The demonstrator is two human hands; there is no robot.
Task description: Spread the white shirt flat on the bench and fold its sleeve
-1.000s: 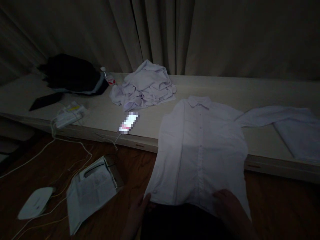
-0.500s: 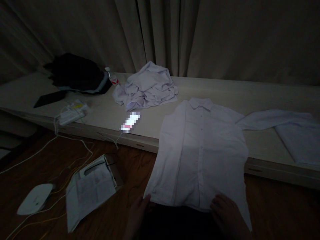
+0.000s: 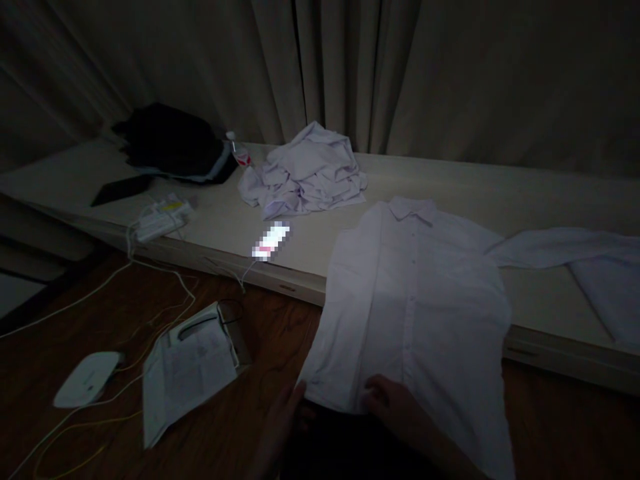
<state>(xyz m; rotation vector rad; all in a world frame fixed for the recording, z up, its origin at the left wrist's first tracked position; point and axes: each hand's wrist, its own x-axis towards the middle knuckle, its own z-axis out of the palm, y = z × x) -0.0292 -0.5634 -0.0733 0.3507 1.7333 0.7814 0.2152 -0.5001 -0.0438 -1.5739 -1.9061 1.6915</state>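
A white button-up shirt point(image 3: 380, 300) lies front up, its collar and upper body on the low ledge and its lower part stretched over the front edge towards me. One of its sleeves is folded down along the left side of the body; the other extends to the right on the ledge. My left hand point(image 3: 290, 410) is closed on the bottom left corner of the shirt, thumb on top. With curled fingers, my right hand point(image 3: 387, 400) is at the hem, left of the button line. Its fingertips are dim against the cloth.
On the ledge point(image 3: 540, 300) are a crumpled pile of white clothes point(image 3: 310, 173), a bottle point(image 3: 239, 150), a lit phone point(image 3: 271, 241), a power strip point(image 3: 163, 219) and dark clothes point(image 3: 173, 143). Folded white cloth point(image 3: 610, 287) lies right. A paper bag point(image 3: 195, 367), white router point(image 3: 89, 380) and cables occupy the floor.
My right hand has moved left along the hem, from right of the button line to left of it. My left hand keeps its corner. The view has shifted slightly left.
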